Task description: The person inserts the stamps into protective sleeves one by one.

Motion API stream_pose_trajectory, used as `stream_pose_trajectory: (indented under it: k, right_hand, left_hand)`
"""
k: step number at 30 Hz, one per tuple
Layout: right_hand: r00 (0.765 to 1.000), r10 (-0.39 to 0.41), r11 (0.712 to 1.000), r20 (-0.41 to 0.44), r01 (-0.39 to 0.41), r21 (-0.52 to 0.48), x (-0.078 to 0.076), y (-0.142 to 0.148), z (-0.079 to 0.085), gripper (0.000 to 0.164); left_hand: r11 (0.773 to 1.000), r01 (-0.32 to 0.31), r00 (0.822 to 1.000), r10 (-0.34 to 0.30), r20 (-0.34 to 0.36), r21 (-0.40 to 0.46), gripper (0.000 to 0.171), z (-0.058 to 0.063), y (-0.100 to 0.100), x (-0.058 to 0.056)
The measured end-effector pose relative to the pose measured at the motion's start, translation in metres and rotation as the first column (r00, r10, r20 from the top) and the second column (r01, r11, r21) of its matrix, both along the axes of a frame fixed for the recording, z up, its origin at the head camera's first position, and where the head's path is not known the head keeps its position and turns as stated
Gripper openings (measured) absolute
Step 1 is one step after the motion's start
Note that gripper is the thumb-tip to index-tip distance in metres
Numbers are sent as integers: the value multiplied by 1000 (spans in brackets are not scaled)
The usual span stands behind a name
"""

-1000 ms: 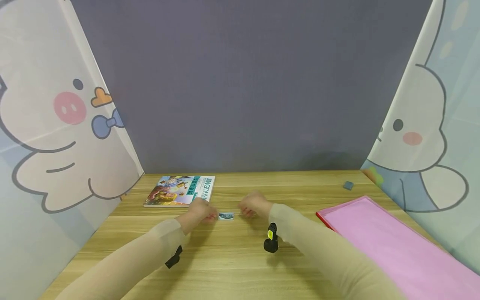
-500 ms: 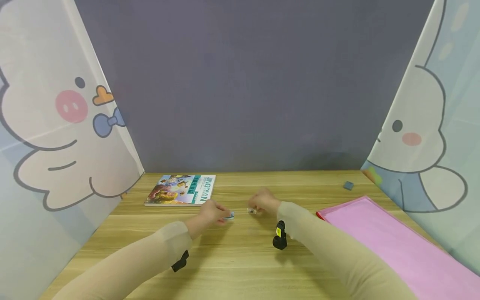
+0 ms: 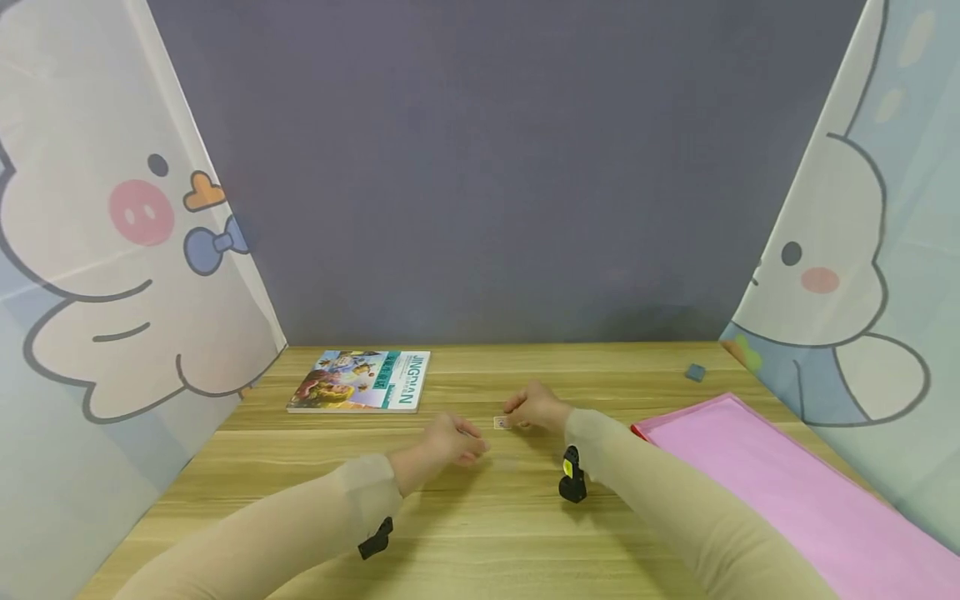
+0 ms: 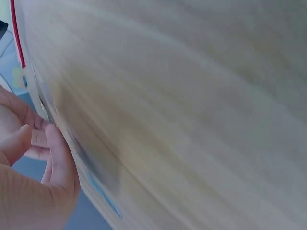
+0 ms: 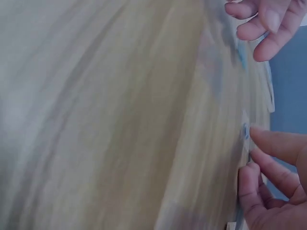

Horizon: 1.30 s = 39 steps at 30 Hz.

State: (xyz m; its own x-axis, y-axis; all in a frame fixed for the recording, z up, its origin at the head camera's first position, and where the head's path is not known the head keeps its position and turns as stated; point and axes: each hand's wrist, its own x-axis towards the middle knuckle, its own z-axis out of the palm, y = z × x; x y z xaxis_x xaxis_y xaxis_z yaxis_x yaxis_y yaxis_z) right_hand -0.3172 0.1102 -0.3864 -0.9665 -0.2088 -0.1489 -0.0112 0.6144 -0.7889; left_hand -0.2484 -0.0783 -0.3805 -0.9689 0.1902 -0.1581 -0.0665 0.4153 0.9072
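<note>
Fingers [image 5: 276, 144] of my right hand [image 3: 540, 407] pinch a small card [image 3: 500, 422], my left hand [image 3: 452, 440] loosely spread; far-left book [image 3: 360, 382] reads JINGDIAN

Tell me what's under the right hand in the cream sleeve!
In the head view, the pale wooden table shows around the right hand, with a small white rectangular card beside it. What's directly beneath is covered.
</note>
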Motion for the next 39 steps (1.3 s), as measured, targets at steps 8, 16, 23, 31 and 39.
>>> stream_pose_trajectory:
  k: [8, 16, 23, 31, 39]
  right_hand:
    - [999, 22, 999, -26, -23, -46, -1, 2, -7, 27]
    - [999, 15, 999, -29, -16, -35, 0, 0, -7, 20]
    - [999, 25, 1000, -25, -25, -11, 0, -2, -6, 15]
    - [999, 30, 1000, -25, -30, -1, -2, -3, -8, 13]
    - [997, 39, 998, -61, -36, 47, 2, -4, -7, 11]
  left_hand:
    - [1000, 9, 1000, -9, 3, -11, 22, -5, 14, 8]
    - [994, 12, 999, -16, -34, -110, 21, -11, 23, 8]
    - [984, -4, 998, -6, -60, -176, 20, -13, 28, 7]
    - [976, -9, 997, -8, -77, -216, 16, -16, 29, 5]
    - [976, 14, 996, -33, -83, -219, 13, -16, 28, 7]
